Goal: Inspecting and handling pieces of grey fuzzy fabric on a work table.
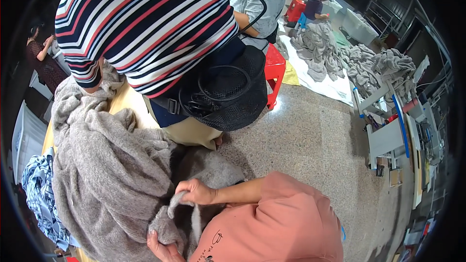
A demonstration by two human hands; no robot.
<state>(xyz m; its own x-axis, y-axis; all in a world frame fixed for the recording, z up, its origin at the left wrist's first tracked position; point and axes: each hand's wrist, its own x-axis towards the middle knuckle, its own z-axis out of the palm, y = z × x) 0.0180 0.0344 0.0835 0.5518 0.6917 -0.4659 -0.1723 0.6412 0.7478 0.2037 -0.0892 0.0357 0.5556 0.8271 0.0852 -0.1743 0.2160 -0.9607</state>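
In my right hand [196, 191], closed in a pinch, is a narrow looped edge of soft grey knitted fabric [165, 225]. My left hand [164, 250], lower in the view, is closed around the bunched lower part of that same fabric; its fingertips are partly hidden in the folds. The two hands are a short way apart, with the fabric stretching between them. Beside them rises a large heap of grey-brown knitwear [107, 179], and more grey knit [208, 170] lies just beyond my right hand.
A person in a striped shirt [145, 29] with a black mesh bag [228, 92] stands close ahead. Blue patterned cloth [39, 189] hangs at the left. A red stool [275, 65], grey knit piles [318, 48] and a white-and-blue work stand [388, 136] are farther right.
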